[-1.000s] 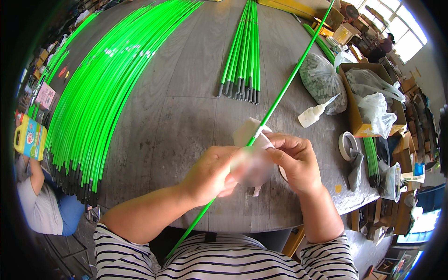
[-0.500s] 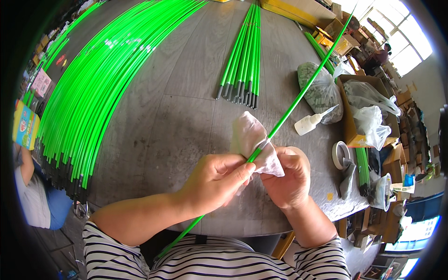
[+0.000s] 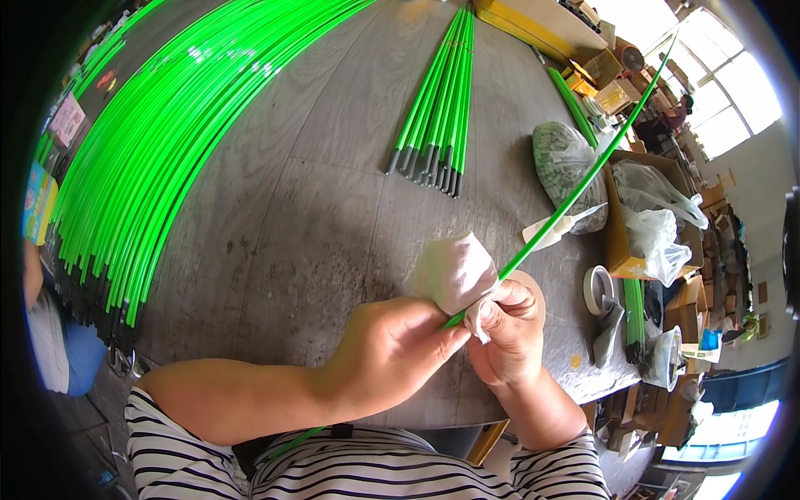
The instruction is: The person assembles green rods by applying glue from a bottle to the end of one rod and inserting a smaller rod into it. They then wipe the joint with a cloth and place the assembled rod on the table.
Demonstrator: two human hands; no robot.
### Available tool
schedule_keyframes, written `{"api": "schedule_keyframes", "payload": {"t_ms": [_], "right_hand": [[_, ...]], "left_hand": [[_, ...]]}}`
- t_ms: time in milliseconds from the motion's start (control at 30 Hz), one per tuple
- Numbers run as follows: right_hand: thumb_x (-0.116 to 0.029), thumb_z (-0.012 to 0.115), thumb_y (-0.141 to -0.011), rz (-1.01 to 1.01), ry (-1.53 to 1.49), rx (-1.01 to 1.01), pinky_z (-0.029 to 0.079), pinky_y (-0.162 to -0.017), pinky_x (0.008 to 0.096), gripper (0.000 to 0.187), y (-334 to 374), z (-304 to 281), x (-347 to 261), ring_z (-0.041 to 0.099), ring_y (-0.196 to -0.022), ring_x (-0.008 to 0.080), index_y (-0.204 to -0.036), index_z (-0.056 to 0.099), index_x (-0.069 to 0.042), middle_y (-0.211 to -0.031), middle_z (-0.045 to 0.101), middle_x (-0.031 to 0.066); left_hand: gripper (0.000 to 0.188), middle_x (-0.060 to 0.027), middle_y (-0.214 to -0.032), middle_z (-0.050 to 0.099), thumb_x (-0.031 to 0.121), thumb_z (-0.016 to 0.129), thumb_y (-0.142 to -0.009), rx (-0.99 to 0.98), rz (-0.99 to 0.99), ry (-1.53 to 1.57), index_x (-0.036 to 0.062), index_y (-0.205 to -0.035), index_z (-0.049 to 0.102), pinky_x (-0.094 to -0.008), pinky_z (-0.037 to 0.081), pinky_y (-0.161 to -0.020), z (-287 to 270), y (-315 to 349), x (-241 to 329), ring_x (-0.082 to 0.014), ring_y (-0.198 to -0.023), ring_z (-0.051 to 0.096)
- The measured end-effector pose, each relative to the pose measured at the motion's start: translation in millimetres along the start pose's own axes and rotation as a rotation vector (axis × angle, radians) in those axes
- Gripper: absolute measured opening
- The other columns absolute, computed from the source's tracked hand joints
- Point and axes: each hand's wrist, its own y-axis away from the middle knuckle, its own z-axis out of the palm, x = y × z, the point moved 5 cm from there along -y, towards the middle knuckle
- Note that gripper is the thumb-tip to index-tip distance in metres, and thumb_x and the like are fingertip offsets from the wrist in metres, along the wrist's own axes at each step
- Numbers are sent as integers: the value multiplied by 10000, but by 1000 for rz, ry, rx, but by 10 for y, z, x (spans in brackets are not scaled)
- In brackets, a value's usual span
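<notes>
A long, thin green rod runs slantwise from near my waist, through both hands, up to the far right. My left hand is closed round its lower part. Just beyond, my right hand pinches a pale pinkish-white cloth, folded about the rod so that this stretch is hidden. The cloth's loose part stands up above the fingers. Ahead on the table lies a small bundle of green rods with black ends toward me.
A broad heap of green rods covers the table's left. To the right are a white nozzle bottle behind the rod, a bag of small grey pieces, a cardboard box and a tape roll. Another person is at the left edge.
My right fingers have closed the cloth round the rod, which showed bare on it before. The rod's far part has swung right and lower, and it now crosses the bottle.
</notes>
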Motion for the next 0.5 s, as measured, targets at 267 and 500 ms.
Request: {"api": "schedule_keyframes", "payload": {"t_ms": [267,500], "right_hand": [[6,601,-766,-48,4,-31,454,-616,271,136,-9,32,-54,568,-669,145,-893,634,-28,-801,626,90],[-55,629,-752,-103,57,51,412,-537,242,78,-27,95,-103,511,-567,121,-823,620,-25,-698,567,48]], "left_hand": [[84,-24,-590,516,5,565,-809,13,-107,177,5,-765,493,-195,331,-339,-20,48,18,-44,-404,446],[75,-62,-598,538,44,546,-831,-30,-379,320,-21,-794,551,-196,362,-351,-29,65,-12,-65,-400,452]]}}
